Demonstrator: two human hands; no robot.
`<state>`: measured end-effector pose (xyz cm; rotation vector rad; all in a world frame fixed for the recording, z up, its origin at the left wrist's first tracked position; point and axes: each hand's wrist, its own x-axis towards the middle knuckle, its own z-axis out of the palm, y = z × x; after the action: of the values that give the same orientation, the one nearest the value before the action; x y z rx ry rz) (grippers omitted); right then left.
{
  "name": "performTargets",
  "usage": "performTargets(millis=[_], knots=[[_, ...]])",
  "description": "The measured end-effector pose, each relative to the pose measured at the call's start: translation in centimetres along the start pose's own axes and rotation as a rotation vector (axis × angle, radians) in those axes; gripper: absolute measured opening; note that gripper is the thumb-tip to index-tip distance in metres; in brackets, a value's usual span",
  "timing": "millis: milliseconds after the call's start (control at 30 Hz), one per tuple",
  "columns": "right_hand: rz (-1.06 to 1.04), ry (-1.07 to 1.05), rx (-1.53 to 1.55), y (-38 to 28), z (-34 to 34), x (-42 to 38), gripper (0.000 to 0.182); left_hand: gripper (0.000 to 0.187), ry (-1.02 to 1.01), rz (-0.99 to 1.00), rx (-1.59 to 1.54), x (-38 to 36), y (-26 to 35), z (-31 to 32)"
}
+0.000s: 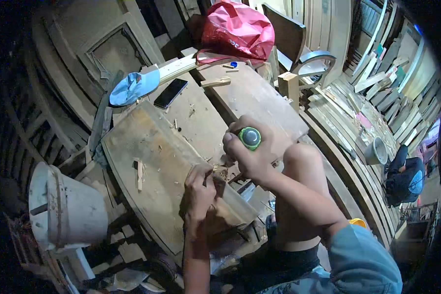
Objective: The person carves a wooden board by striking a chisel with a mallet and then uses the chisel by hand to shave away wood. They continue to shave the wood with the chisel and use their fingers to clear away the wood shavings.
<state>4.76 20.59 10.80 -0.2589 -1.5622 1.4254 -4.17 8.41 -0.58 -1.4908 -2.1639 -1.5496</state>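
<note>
My right hand (247,152) is wrapped around a tool with a green and grey handle (250,137). The handle's round butt points up at me, and its working end is hidden below my fist. Lower and to the left, my left hand (200,188) rests at the edge of a wooden panel (166,206), its fingers curled and pressed together. What those fingers grip, if anything, cannot be made out. Wood shavings (222,173) lie between the two hands.
A phone (171,93), a blue cap (134,88) and a pink bag (237,32) lie on the boards ahead. A thin wood strip (140,175) is on the panel. A white bucket (81,210) stands left; stacked planks (345,157) and a backpack (405,179) are right.
</note>
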Motion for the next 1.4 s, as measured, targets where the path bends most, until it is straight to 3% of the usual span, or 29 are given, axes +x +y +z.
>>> performTargets(millis=[133, 233, 433, 533, 667, 733, 767, 867, 900, 1000, 1067, 1167, 1200, 1267, 1300, 1367, 1400], knots=[[-0.075, 0.010, -0.012, -0.1, 0.1, -0.1, 0.015, 0.021, 0.015, 0.008, -0.016, 0.0, -0.3, 0.1], [0.002, -0.006, 0.051, 0.2, 0.1, -0.3, 0.016, 0.022, -0.003, 0.032, 0.003, -0.2, -0.1, 0.2], [-0.030, -0.068, -0.017, 0.5, 0.5, -0.9, 0.013, 0.028, -0.103, -0.252, -0.114, 0.1, 0.8, 0.0], [-0.050, -0.095, -0.085, -0.1, 0.4, -0.7, 0.010, 0.026, -0.130, -0.272, -0.078, 0.3, 1.0, -0.2], [-0.128, -0.069, -0.070, 0.0, 0.2, -0.4, 0.011, 0.024, -0.044, -0.144, -0.042, 0.2, 0.8, 0.1], [-0.108, 0.087, 0.001, -0.4, 0.7, -0.5, 0.016, 0.025, -0.049, -0.118, -0.085, -0.6, -0.8, 0.9], [-0.041, 0.067, 0.088, -0.3, 0.8, -0.7, 0.017, 0.026, -0.058, -0.093, -0.130, -0.4, -0.7, 0.9], [-0.085, 0.082, -0.068, -0.7, 1.0, -0.8, 0.017, 0.027, -0.070, -0.003, -0.045, 0.1, 0.2, 0.3], [-0.070, 0.096, 0.010, 0.2, 1.0, -0.8, 0.017, 0.027, -0.073, -0.001, -0.045, 0.1, 0.1, 0.3], [-0.074, 0.124, -0.061, -0.1, 1.2, -1.1, 0.016, 0.026, -0.052, -0.099, -0.101, -0.3, -0.1, 0.3], [-0.082, 0.115, -0.050, -0.2, 1.1, -1.0, 0.016, 0.027, -0.080, -0.333, -0.136, -0.4, 0.2, 0.2], [-0.063, 0.131, 0.009, 0.0, 1.2, -1.0, 0.016, 0.029, -0.085, -0.348, -0.195, 0.0, 1.5, -0.2], [-0.038, 0.130, 0.021, -0.1, 1.1, -1.0, 0.016, 0.029, -0.086, -0.346, -0.195, 0.0, 1.1, 0.0], [-0.017, 0.129, 0.036, -0.1, 1.1, -0.9, 0.016, 0.025, -0.012, -0.026, -0.035, 0.0, 0.3, 0.1], [-0.041, 0.135, 0.043, 0.0, 1.1, -0.9, 0.016, 0.025, -0.011, -0.024, -0.033, 0.0, 0.7, -0.1], [-0.030, 0.143, 0.054, 0.1, 1.0, -0.8, 0.016, 0.022, -0.036, -0.354, -0.152, 0.1, 2.0, -0.2], [-0.040, 0.139, 0.048, 0.0, 1.1, -0.7, 0.016, 0.022, -0.030, -0.346, -0.160, 0.1, 1.4, 0.1]])
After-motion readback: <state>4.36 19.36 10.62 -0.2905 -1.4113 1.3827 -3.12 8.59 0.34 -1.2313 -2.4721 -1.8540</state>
